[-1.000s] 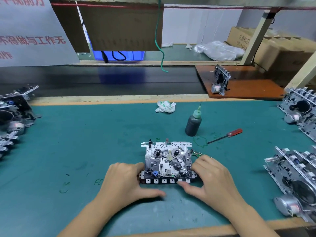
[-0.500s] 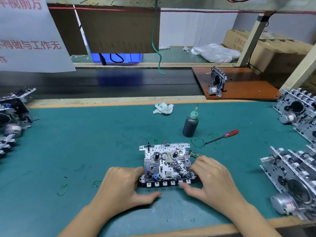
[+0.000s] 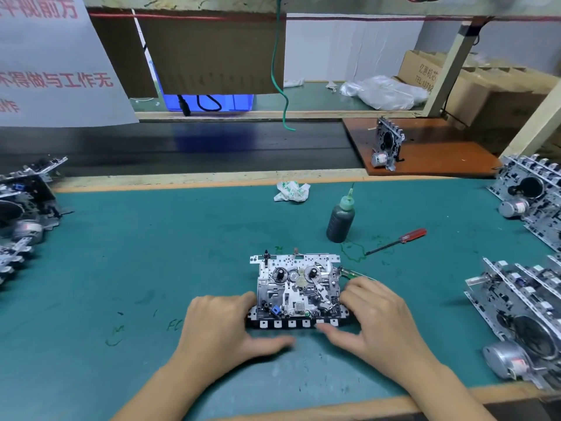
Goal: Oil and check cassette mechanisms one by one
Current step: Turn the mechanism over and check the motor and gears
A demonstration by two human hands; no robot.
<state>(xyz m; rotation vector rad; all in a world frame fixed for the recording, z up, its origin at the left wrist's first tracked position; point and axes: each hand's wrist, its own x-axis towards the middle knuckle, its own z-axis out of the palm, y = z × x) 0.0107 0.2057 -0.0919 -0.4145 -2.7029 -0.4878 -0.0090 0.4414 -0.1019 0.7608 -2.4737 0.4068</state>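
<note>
Cassette mechanism flat on green tabletop, gripped at its ends by left hand and right hand, thumbs along front keys. Beyond: oil bottle upright, red-handled screwdriver just beside.

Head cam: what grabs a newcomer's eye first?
The cassette mechanism lying flat at centre of the green mat, gripped at either end by the left hand and right hand. Behind it to the right, a dark oil bottle stands upright beside a red-handled screwdriver.
</note>
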